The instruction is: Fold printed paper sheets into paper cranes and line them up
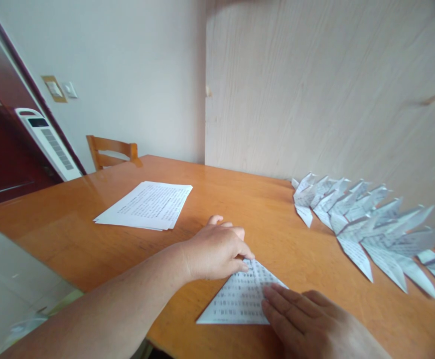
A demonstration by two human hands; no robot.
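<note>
A sheet of printed paper folded into a triangle (pixel 235 299) lies flat on the wooden table, its point facing away from me. At that point, the thumb and forefinger of my left hand (pixel 219 249) pinch the paper, while the other fingers curl loosely. My right hand (pixel 310 319) rests flat with fingers stretched out and close together, pressing on the right side of the triangle. The right corner of the paper is hidden under those fingers.
A stack of printed sheets (pixel 146 205) lies at the left on the table (pixel 232 192). Along the right side stand several folded paper figures (pixel 377 219) with pointed wings, close together. Behind are a chair (pixel 112 147), a wall and a wooden panel (pixel 314 89).
</note>
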